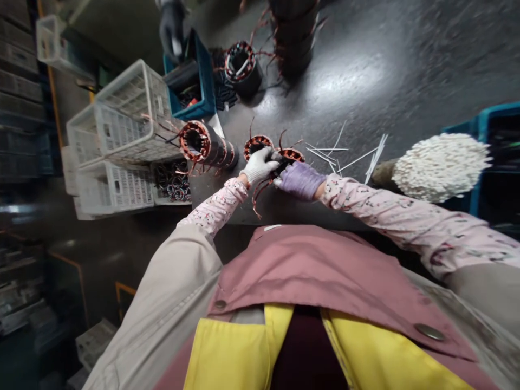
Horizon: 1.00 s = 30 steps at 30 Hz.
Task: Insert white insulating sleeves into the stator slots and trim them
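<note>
My left hand (260,165), in a white glove, has its fingers closed at the near rim of a copper-wound motor stator (293,155). My right hand (299,181), in a purple glove, is curled against the same stator from the right, and both sets of fingertips nearly meet there. What lies between the fingertips is partly hidden. A second stator (257,142) stands just behind my left hand. Copper lead wires (260,196) hang out below my hands, over the dark tabletop.
Loose white sticks (331,154) lie right of my hands, near a big bundle of white sticks (441,167). Stacked stators (207,145), white crates (125,119) and a blue bin (190,86) are left. Another person's gloved hand (173,32) is over the bin.
</note>
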Available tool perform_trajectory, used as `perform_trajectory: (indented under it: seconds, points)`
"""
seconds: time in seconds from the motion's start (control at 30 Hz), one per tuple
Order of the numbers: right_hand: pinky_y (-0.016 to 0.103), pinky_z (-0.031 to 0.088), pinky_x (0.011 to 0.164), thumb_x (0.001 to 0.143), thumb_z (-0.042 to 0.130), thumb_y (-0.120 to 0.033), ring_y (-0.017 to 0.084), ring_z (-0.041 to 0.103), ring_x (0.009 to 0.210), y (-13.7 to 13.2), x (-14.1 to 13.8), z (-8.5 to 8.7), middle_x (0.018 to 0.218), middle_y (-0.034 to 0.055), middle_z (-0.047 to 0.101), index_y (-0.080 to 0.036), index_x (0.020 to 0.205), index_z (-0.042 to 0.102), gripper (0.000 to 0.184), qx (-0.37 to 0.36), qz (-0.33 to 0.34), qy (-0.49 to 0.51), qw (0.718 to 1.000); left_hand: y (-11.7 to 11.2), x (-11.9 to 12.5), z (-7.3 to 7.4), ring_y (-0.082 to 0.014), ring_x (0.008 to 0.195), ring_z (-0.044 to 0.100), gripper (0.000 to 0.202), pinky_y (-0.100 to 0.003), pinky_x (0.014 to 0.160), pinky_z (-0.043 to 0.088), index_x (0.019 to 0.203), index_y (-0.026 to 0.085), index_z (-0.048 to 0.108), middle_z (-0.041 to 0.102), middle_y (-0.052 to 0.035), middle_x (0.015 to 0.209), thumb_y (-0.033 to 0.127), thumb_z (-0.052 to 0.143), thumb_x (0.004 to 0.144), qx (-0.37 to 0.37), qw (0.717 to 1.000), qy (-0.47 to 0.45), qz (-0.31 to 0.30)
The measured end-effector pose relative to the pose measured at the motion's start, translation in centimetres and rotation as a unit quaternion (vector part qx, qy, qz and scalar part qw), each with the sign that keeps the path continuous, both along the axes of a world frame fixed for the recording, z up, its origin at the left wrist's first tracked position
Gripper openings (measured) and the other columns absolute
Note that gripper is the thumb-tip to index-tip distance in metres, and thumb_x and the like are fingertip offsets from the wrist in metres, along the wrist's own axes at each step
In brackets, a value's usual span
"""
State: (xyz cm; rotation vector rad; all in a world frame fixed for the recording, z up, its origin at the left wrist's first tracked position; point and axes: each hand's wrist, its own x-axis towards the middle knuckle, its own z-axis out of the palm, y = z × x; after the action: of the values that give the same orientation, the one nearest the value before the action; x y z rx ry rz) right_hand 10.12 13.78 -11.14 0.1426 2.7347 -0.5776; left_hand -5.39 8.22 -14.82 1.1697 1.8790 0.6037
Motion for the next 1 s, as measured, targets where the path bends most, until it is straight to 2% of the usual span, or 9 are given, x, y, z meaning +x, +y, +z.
perform_trajectory:
  seconds: [0.17, 0.37, 0.43, 0.53, 0.67, 0.77, 0.83, 0.93, 1.0]
  points:
    - [0.036, 0.041, 0.074, 0.088, 0.043, -0.014, 0.028, 0.065, 0.094, 0.3, -1.4, -0.6, 0.097, 0.0204, 0.071, -0.007, 0.096, 0.072, 0.030, -0.010, 0.004, -0.028, 1.000, -0.1, 0.1, -0.8, -0.0126, 0.073, 0.051, 0.015, -0.028, 0.078, 0.045, 0.074, 0.018, 0.048, 0.054, 0.0026, 0.073, 0.019, 0.058, 0.063, 0.027, 0.997, -0.061, 0.038]
    - [0.034, 0.044, 0.073, 0.097, 0.034, -0.025, 0.028, 0.067, 0.096, 1.3, -0.4, -1.2, 0.111, 0.0156, 0.070, -0.014, 0.126, 0.062, 0.042, 0.026, -0.173, -0.052, 0.983, -0.9, 0.1, -1.3, -0.0139, 0.075, 0.051, 0.016, -0.032, 0.081, 0.045, 0.075, 0.017, 0.049, 0.053, 0.0021, 0.074, 0.019, 0.059, 0.063, 0.048, 0.986, -0.140, 0.076]
    - [0.032, 0.044, 0.076, 0.095, 0.042, -0.030, 0.027, 0.065, 0.102, 1.5, -0.2, -1.1, 0.117, 0.0118, 0.069, -0.018, 0.127, 0.062, 0.039, 0.006, -0.131, -0.053, 0.990, -0.9, 0.1, -1.4, -0.0146, 0.076, 0.052, 0.016, -0.033, 0.083, 0.045, 0.076, 0.017, 0.050, 0.053, 0.0014, 0.075, 0.018, 0.059, 0.063, 0.053, 0.984, -0.150, 0.075]
    - [0.033, 0.045, 0.075, 0.092, 0.052, -0.039, 0.028, 0.064, 0.102, 0.9, -0.7, -1.2, 0.118, 0.0144, 0.067, -0.018, 0.123, 0.064, 0.040, 0.009, -0.080, -0.077, 0.994, -0.8, 0.1, -1.6, -0.0143, 0.075, 0.051, 0.016, -0.033, 0.083, 0.045, 0.075, 0.017, 0.049, 0.052, 0.0013, 0.075, 0.017, 0.059, 0.063, 0.066, 0.983, -0.150, 0.076]
    - [0.034, 0.047, 0.080, 0.092, 0.050, -0.032, 0.026, 0.066, 0.098, -0.3, -0.9, -2.3, 0.109, 0.0113, 0.071, -0.019, 0.112, 0.069, 0.031, -0.007, -0.154, -0.075, 0.985, -1.0, -0.2, -2.0, -0.0143, 0.074, 0.051, 0.014, -0.031, 0.080, 0.046, 0.076, 0.017, 0.050, 0.053, 0.0012, 0.075, 0.018, 0.060, 0.067, 0.071, 0.987, -0.125, 0.065]
    - [0.035, 0.048, 0.089, 0.092, 0.045, -0.028, 0.024, 0.064, 0.104, -0.5, 1.1, -3.2, 0.113, 0.0090, 0.070, -0.020, 0.115, 0.069, 0.034, -0.047, -0.243, 0.035, 0.968, -1.7, -0.5, -1.3, -0.0168, 0.083, 0.058, 0.013, -0.032, 0.084, 0.047, 0.088, 0.014, 0.057, 0.061, -0.0027, 0.085, 0.018, 0.056, 0.075, 0.069, 0.995, -0.071, -0.016]
    - [0.039, 0.047, 0.094, 0.093, 0.042, -0.031, 0.026, 0.060, 0.111, -0.4, 3.0, -3.5, 0.122, 0.0120, 0.066, -0.017, 0.124, 0.063, 0.040, -0.032, -0.301, 0.115, 0.946, -2.1, -0.3, -0.1, -0.0201, 0.095, 0.061, 0.027, -0.033, 0.091, 0.047, 0.104, 0.012, 0.060, 0.065, -0.0075, 0.102, 0.022, 0.059, 0.079, 0.060, 0.989, -0.010, -0.133]
    - [0.046, 0.043, 0.100, 0.091, 0.048, -0.039, 0.031, 0.055, 0.117, -0.6, 4.9, -3.9, 0.128, 0.0157, 0.061, -0.013, 0.127, 0.061, 0.046, 0.002, -0.276, 0.153, 0.949, -1.6, 0.8, 2.2, -0.0266, 0.111, 0.060, 0.051, -0.034, 0.093, 0.047, 0.126, 0.013, 0.056, 0.059, -0.0145, 0.125, 0.028, 0.068, 0.078, -0.009, 0.938, 0.131, -0.321]
    - [0.050, 0.039, 0.103, 0.087, 0.055, -0.040, 0.035, 0.050, 0.122, -1.0, 5.3, -4.3, 0.128, 0.0166, 0.061, -0.011, 0.121, 0.064, 0.046, 0.017, -0.222, 0.134, 0.966, -0.3, 1.8, 3.4, -0.0294, 0.111, 0.061, 0.050, -0.035, 0.090, 0.048, 0.126, 0.014, 0.059, 0.059, -0.0161, 0.126, 0.028, 0.068, 0.080, -0.087, 0.883, 0.212, -0.409]
